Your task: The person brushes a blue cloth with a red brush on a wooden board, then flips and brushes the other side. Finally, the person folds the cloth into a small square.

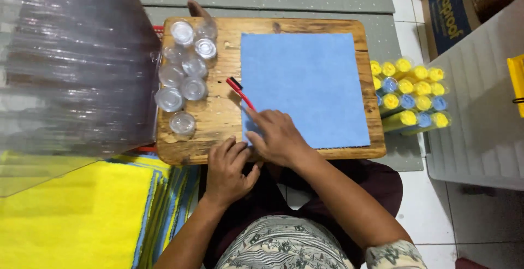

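Patterned-shirt lap nearest, both forearms reaching up to a small wooden board [218,121]. Left hand [228,172] curls loosely at the board's near edge, holding nothing visible. Right hand [278,136] rests fingers-down on the near-left corner of a blue cloth [305,86], touching a red-handled brush [240,91]; no closed grasp. Cloth lies flat, unfolded: looks like early stage, nothing rolled or packed. Clear plastic lids [183,78] cluster on the board's left. Yellow cloth stack [76,220] lower left, finished yellow-and-blue tubes [412,94] right, grey mat and white tile floor.
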